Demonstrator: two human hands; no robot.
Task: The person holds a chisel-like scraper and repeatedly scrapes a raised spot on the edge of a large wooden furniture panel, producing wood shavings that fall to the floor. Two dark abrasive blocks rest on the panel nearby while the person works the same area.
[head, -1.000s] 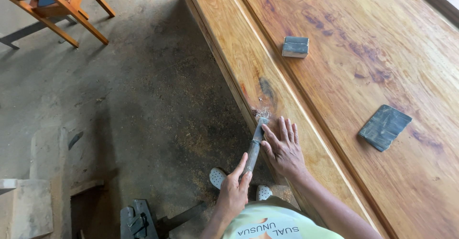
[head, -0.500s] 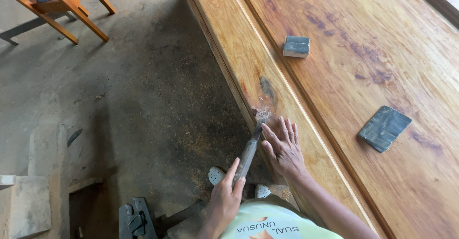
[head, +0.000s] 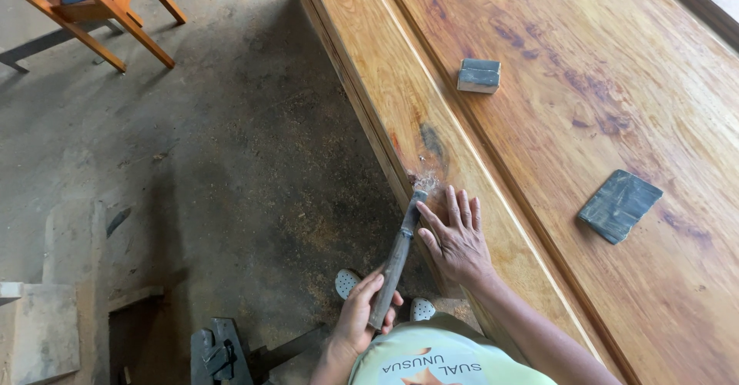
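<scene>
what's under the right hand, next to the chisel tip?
The right hand lies flat on the wooden board, fingers beside the chisel blade. Pale chips show past the fingertips. The wood beneath the palm is covered. The left hand grips the handle.

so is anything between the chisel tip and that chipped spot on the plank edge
Nothing visible. The chisel, held in the left hand, has its tip right at the chipped spot on the plank. The right hand lies flat beside the blade, not across it.

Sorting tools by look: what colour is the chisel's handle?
Dark grey-brown handle, best in the head view.
</scene>
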